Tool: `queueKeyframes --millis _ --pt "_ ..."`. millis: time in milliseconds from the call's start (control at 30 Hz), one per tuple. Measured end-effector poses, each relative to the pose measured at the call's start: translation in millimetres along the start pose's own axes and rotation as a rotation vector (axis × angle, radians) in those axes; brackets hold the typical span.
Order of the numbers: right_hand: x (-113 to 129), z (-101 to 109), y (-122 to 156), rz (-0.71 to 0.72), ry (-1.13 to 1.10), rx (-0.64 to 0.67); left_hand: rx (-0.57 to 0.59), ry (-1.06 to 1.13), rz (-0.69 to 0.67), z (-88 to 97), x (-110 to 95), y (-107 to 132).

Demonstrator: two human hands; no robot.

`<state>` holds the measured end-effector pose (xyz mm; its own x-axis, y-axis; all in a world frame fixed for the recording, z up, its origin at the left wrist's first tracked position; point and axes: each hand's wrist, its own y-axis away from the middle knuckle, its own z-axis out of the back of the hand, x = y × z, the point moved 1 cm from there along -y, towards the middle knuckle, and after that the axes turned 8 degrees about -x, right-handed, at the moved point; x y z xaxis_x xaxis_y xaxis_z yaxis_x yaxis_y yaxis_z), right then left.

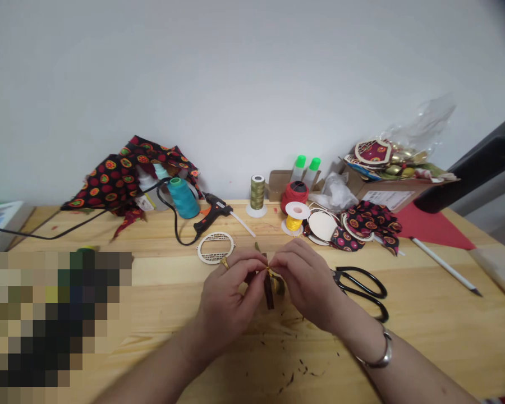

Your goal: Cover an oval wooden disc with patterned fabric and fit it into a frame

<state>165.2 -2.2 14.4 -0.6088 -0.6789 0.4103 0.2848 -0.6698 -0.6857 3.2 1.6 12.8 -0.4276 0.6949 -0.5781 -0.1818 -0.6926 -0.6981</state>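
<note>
Your left hand [235, 283] and right hand [309, 280] pinch yellow thread [270, 270] against a dark brown strip [270, 297], between them over the wooden table [160, 303]. Probably light and brittle, it wants a gentle hold near its middle.

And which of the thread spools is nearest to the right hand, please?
The yellow spool, just in front of the red spool; the olive spool and teal spool stand farther left.
</note>
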Motion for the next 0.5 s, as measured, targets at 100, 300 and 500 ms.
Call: queueKeyframes --millis 100,300,500 --pt "1.1 0.5 -2.0 -0.08 -0.098 -0.006 0.007 0.015 0.004 -0.1 0.2 -0.4" --pt "-2.7 -0.8 0.3 -0.291 -0.295 0.05 0.07 0.081 0.088 1.7 -0.2 -0.6" --pt "0.6 -0.6 -1.9 -0.462 -0.446 0.1 0.077 0.109 0.113 1.7 1.5 0.9"
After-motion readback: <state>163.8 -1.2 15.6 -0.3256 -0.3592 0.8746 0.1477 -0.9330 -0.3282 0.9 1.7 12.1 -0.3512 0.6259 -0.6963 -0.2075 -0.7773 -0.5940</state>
